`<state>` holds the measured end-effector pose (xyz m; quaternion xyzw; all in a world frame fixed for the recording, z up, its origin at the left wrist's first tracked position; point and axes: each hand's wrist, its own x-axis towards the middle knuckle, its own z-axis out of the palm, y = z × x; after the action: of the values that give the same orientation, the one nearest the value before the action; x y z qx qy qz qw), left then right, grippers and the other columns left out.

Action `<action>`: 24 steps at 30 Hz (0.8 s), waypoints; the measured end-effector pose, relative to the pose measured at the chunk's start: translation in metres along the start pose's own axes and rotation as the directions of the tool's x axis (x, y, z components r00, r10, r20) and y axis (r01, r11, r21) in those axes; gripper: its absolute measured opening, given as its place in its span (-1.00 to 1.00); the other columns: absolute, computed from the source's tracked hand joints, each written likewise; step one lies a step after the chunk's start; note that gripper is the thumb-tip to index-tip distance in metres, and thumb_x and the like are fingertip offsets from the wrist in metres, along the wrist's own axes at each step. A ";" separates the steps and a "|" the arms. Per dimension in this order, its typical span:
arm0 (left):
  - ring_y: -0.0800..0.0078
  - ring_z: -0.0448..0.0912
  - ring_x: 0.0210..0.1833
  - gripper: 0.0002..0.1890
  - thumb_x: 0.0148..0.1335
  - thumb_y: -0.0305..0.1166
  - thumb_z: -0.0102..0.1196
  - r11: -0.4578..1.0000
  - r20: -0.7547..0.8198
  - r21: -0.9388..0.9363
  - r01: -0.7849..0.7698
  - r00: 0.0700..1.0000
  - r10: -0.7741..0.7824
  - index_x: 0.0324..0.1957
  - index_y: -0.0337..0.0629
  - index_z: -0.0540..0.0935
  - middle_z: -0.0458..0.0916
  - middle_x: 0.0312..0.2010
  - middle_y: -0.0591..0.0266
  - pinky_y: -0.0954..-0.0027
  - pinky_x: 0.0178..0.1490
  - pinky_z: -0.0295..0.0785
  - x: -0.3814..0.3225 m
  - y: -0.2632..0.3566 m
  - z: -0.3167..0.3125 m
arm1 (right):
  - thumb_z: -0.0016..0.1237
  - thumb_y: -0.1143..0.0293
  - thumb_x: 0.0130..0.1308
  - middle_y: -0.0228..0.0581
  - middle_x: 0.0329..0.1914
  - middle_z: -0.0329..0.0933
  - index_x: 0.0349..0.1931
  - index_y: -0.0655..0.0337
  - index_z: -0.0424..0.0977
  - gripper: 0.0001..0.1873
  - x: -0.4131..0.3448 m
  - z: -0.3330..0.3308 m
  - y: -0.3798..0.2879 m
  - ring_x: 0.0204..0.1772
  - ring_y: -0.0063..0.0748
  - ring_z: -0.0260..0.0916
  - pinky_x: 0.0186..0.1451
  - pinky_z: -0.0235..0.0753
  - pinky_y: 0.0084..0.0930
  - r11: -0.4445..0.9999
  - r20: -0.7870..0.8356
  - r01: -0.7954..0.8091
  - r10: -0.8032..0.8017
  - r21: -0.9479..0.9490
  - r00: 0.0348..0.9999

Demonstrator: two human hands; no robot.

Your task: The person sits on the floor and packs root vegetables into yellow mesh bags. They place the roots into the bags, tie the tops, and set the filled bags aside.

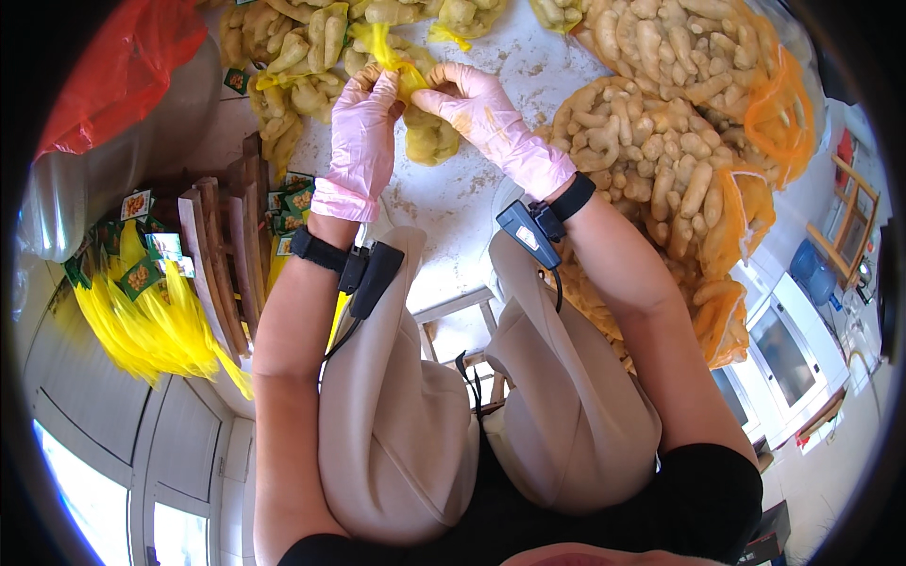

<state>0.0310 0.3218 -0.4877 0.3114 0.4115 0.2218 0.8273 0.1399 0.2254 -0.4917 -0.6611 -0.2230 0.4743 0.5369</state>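
My left hand [367,113], in a pink disposable glove, pinches the twisted neck of a yellow mesh bag [410,79]. From the other side, my right hand [471,106] grips the same neck with thumb and fingers, its glove stained yellowish. The bag's loose yellow end sticks up beyond my fingers. Just below the hands lies a filled mesh part [430,140] holding knobbly tan roots that look like ginger; whether it belongs to the gripped bag is partly hidden. Filled yellow mesh bags [311,42] lie beyond and to the left of my hands.
Large orange mesh sacks [644,141] of the same roots crowd the right side. Flat yellow mesh bags with picture tags [148,304] hang at left beside wooden slats [212,262]. Red plastic [120,78] is at upper left. Dirt specks the white surface [425,198].
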 end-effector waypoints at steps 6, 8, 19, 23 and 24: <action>0.53 0.48 -0.20 -0.79 0.31 -0.34 0.01 0.995 -0.005 -0.054 0.081 0.997 -0.081 -0.08 -0.20 0.49 0.55 -0.21 0.30 0.44 -0.07 0.37 0.004 -0.006 -0.009 | -0.05 0.27 0.26 -0.38 -0.32 0.49 -0.22 0.29 0.47 -0.75 -0.001 -0.006 -0.016 -0.24 -0.57 0.39 -0.15 0.41 -0.59 0.964 -0.170 -0.079 0.125 0.254 0.978; 0.49 0.46 -0.18 -0.80 0.32 -0.29 -0.02 0.987 0.012 -0.073 0.145 0.989 -0.145 -0.12 -0.18 0.49 0.54 -0.20 0.30 0.36 -0.02 0.34 0.001 -0.006 -0.005 | 0.00 0.22 0.23 -0.46 -0.28 0.49 -0.13 0.25 0.47 -0.69 -0.001 -0.013 -0.017 -0.23 -0.63 0.37 -0.11 0.37 -0.64 0.969 -0.087 -0.111 0.133 0.221 0.987; 0.51 0.45 -0.14 -0.75 0.34 -0.26 -0.04 0.990 0.114 -0.038 0.139 0.984 -0.134 -0.07 -0.20 0.47 0.53 -0.17 0.29 0.38 -0.01 0.34 -0.007 0.005 0.032 | -0.11 0.20 0.34 -0.40 -0.20 0.50 -0.06 0.21 0.48 -0.69 -0.015 -0.046 -0.040 -0.15 -0.57 0.42 -0.02 0.42 -0.58 0.951 -0.013 -0.100 0.109 0.294 0.994; 0.61 0.46 -0.31 -0.77 0.32 -0.27 0.01 0.999 0.106 0.027 0.031 0.994 -0.034 -0.14 -0.22 0.51 0.55 -0.31 0.32 0.51 -0.16 0.39 -0.013 0.016 0.050 | -0.11 0.21 0.34 -0.34 -0.11 0.50 -0.02 0.25 0.42 -0.66 -0.018 -0.053 -0.071 -0.02 -0.49 0.44 0.07 0.43 -0.50 0.888 -0.035 -0.010 0.029 0.461 0.999; 0.62 0.46 -0.33 -0.77 0.31 -0.27 0.02 0.998 0.104 0.059 0.000 0.995 -0.006 -0.15 -0.22 0.51 0.55 -0.33 0.33 0.52 -0.18 0.39 -0.014 0.020 0.053 | -0.09 0.17 0.33 -0.35 -0.13 0.51 -0.04 0.23 0.44 -0.66 -0.017 -0.055 -0.078 -0.08 -0.52 0.46 0.01 0.45 -0.54 0.884 -0.034 0.033 -0.019 0.466 0.999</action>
<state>0.0648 0.3092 -0.4415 0.3463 0.3746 0.1919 0.8384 0.1968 0.2097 -0.4148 -0.5163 -0.1039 0.4974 0.6894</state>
